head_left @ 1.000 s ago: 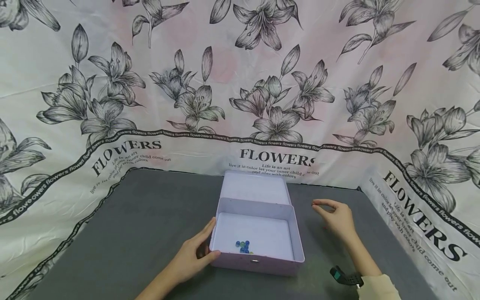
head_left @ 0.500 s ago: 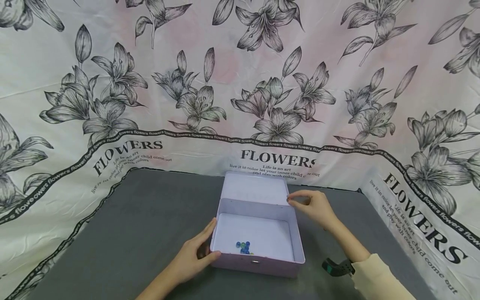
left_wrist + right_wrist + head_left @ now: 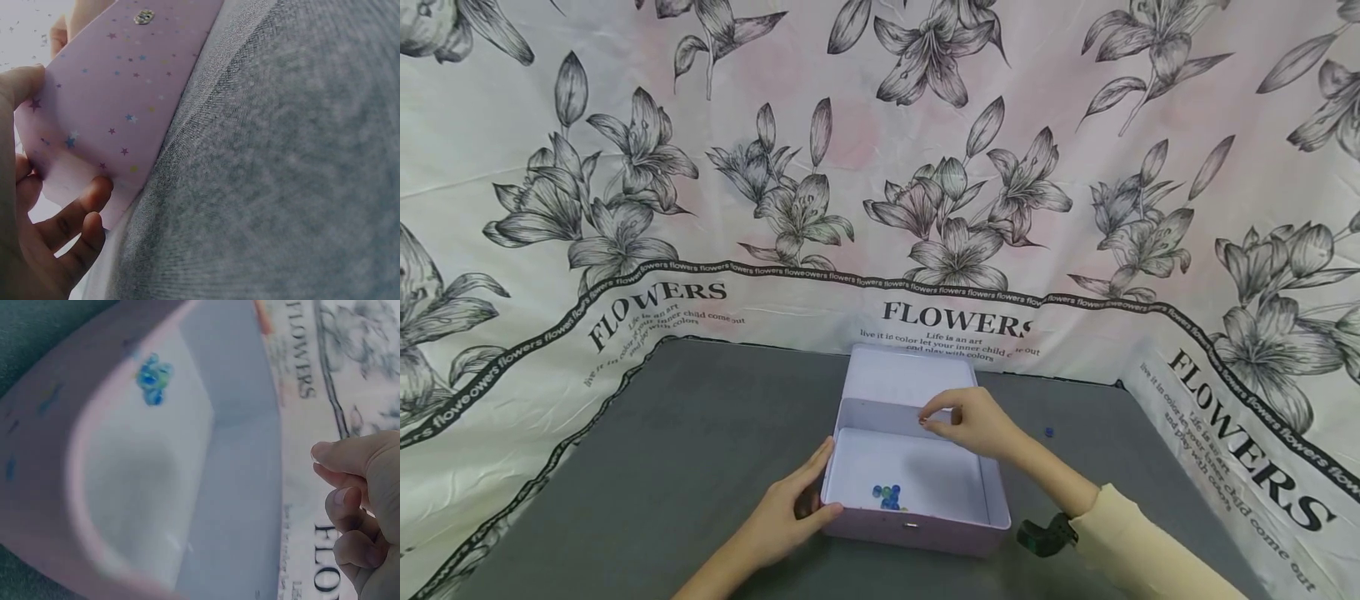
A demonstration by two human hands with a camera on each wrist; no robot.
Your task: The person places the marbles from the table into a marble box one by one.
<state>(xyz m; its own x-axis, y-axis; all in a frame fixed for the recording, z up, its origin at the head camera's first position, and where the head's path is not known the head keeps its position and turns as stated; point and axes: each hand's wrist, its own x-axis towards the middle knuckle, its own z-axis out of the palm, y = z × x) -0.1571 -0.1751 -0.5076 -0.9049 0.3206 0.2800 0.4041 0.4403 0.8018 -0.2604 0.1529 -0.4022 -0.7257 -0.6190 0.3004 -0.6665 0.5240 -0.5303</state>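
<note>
A lilac tin box (image 3: 917, 533) with small coloured stars lies with its lid (image 3: 910, 375) folded back. Several blue and green marbles (image 3: 890, 497) cluster inside near its front wall, also seen as a blue-green bunch (image 3: 152, 379) in the right wrist view. My left hand (image 3: 782, 512) grips the box's front left corner, thumb at the rim and fingers along the side. Over the back of the box, my right hand (image 3: 973, 421) pinches thumb and index fingertip together on a speck of something, probably a marble, mostly hidden by the fingers.
Blue marbles (image 3: 1049, 432) lie on the grey tabletop (image 3: 700, 450) right of the box, beyond my right forearm. A flower-printed cloth (image 3: 790, 317) hangs behind and around the table. A black wristband device (image 3: 1045, 535) hangs below my right wrist.
My right hand has moved left from the table beside the box to above its interior, fingertips still pinched. Blue marbles on the right have come into view. My left hand keeps its place.
</note>
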